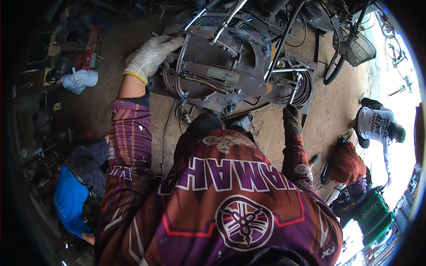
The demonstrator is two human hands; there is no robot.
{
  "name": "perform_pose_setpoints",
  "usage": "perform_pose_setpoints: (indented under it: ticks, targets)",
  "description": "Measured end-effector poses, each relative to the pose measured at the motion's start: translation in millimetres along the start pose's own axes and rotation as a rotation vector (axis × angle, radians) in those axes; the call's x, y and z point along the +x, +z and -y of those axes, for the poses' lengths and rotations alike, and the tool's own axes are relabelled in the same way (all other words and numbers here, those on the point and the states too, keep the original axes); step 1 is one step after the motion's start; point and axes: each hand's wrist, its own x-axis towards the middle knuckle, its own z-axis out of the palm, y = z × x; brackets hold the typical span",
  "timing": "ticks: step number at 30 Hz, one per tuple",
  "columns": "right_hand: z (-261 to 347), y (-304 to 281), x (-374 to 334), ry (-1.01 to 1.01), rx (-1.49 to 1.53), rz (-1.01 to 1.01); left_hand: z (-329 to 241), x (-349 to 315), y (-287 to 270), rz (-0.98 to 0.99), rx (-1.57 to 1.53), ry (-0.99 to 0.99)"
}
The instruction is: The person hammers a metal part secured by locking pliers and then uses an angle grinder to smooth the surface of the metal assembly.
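My left hand (pixel 150 56), in a white knit glove with a yellow cuff, is at the left side of a dark metal work plate (pixel 204 48). Its fingers close on the corner of a thin bent metal rod (pixel 181 55). Curved rods and a flat metal bar (pixel 217 73) lie on the plate. My right hand (pixel 292 120), in a dark glove, grips the lower end of a silver-shafted hand tool (pixel 294 91). The tool's upper end is over a round coil of metal rod (pixel 304 95) on a second plate; its exact kind is unclear.
A bicycle with a wire basket (pixel 359 48) stands at the far right. People in a white shirt (pixel 375 122), red top (pixel 348 162) and blue top (pixel 71 199) are nearby. A white cloth bundle (pixel 80 80) lies on the left. Cables (pixel 166 128) run across the floor.
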Motion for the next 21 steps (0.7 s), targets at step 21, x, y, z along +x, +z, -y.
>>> perform_pose_setpoints:
  ticks: [21]
  targets:
    - [9.3,19.1,-121.8,0.024,0.111,-0.143,23.9,21.1,16.2,-0.115,0.344,0.539]
